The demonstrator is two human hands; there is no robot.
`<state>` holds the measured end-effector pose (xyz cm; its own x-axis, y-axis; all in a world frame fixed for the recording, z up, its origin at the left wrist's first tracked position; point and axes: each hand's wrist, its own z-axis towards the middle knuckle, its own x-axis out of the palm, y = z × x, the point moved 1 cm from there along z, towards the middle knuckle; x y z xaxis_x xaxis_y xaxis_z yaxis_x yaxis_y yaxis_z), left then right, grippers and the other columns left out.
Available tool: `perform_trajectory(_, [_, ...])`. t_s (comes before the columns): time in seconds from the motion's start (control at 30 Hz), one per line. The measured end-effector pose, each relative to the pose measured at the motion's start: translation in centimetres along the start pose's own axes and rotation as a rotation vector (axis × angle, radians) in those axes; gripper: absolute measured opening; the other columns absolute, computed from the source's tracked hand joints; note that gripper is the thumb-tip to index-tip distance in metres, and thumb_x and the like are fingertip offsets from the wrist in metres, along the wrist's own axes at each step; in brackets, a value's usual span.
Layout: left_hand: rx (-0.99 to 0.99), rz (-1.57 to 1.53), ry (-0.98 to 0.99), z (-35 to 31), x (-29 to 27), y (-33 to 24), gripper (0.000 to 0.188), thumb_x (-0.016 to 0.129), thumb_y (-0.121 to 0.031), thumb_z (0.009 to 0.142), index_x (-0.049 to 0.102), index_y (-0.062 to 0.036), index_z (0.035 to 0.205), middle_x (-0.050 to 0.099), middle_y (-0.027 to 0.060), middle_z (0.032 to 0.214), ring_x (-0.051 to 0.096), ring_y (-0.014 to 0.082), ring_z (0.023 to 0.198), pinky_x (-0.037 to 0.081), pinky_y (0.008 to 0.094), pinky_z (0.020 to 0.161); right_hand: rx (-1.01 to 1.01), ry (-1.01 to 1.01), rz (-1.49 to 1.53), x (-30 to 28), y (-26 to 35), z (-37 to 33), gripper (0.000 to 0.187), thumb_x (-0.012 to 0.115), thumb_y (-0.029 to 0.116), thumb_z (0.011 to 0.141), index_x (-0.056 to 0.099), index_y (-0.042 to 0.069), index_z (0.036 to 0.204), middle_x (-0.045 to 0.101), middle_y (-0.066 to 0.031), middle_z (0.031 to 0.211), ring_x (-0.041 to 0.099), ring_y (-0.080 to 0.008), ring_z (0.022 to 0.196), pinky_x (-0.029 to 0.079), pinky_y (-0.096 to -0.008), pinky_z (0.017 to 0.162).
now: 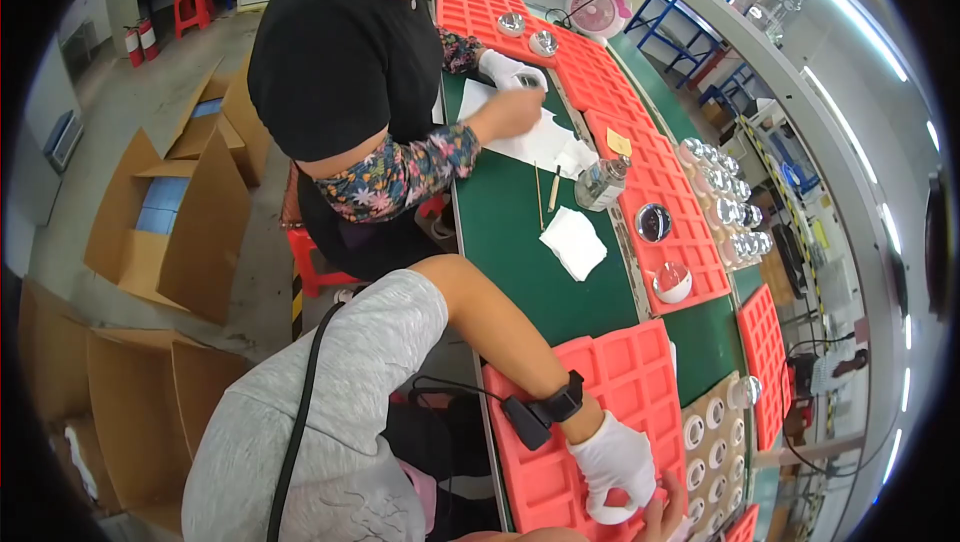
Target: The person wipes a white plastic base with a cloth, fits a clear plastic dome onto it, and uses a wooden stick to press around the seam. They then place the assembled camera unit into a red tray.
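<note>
My left hand (614, 464), in a white glove and with a black band on its wrist, is curled over a coral-red compartment tray (628, 362). Its fingers close round a white-rimmed round piece (611, 516), and red shows through or inside the rim. Close against it, at the lower edge, is my right hand (664, 516) with bare, bent fingertips. What those fingers pinch is too small and partly hidden. A second red tray lies beneath the first, slightly askew.
A beige board (716, 442) of white rings lies beyond the trays. Clear domes (673, 283), a glass jar (601, 183) and white cloths (573, 244) are on the green table (505, 210). A co-worker (335, 72) handles a part to the left. Open cartons (205, 232) stand on the floor.
</note>
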<state>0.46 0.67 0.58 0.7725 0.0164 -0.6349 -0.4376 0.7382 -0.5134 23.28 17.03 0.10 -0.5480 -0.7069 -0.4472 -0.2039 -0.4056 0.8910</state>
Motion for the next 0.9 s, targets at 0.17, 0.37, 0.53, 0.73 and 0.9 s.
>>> perform_trajectory(0.17, [0.128,-0.052,0.005,-0.6,-0.1,-0.8,0.011,0.076,-0.022,0.069,0.068,-0.0151,0.069,0.067,0.0067,0.079,0.063,0.031,0.074,0.046,0.0415,0.059,0.127,0.336,0.009,2.8,3.1,-3.6,0.083,0.068,0.005,0.092,0.023,0.009,0.161,0.044,-0.0168,0.153,0.047,-0.0271,0.138,0.044,-0.0397,0.11])
perform_trajectory(0.37, [0.307,0.088,-0.287,1.0,1.0,0.4,0.01,0.072,-0.018,0.07,0.065,-0.0137,0.066,0.063,0.0049,0.072,0.061,0.0306,0.069,0.043,0.0431,0.055,0.176,0.466,-0.015,1.2,-1.0,-2.4,0.086,0.074,-0.014,0.077,0.037,0.0,0.153,0.051,-0.0173,0.146,0.057,-0.0272,0.128,0.05,-0.0376,0.104])
perform_trajectory(0.53, [0.306,0.192,-0.248,0.7,0.7,0.7,0.013,0.071,-0.017,0.07,0.061,-0.0132,0.063,0.059,0.0047,0.068,0.059,0.0297,0.066,0.043,0.0429,0.054,0.198,0.444,0.034,1.2,-2.4,-2.2,0.087,0.078,-0.012,0.073,0.04,-0.001,0.151,0.057,-0.0151,0.138,0.059,-0.0258,0.124,0.052,-0.0369,0.101])
perform_trajectory(0.73, [0.311,0.405,-0.16,0.1,0.4,0.1,0.019,0.069,-0.018,0.069,0.054,-0.0089,0.063,0.056,0.0074,0.068,0.058,0.03,0.068,0.044,0.0416,0.062,0.137,0.444,-0.039,2.0,-0.9,-2.0,0.093,0.083,-0.012,0.067,0.041,-0.001,0.149,0.058,-0.0151,0.134,0.06,-0.0247,0.122,0.052,-0.0361,0.1])
perform_trajectory(0.9, [0.353,0.489,-0.123,0.1,0.2,-0.6,0.018,0.067,-0.015,0.071,0.054,-0.0045,0.067,0.053,0.0083,0.066,0.057,0.0293,0.064,0.046,0.0401,0.063,0.111,0.422,-0.033,2.4,-0.6,-2.7,0.096,0.082,-0.012,0.068,0.037,0.0,0.152,0.055,-0.0176,0.138,0.058,-0.026,0.125,0.052,-0.0372,0.102])
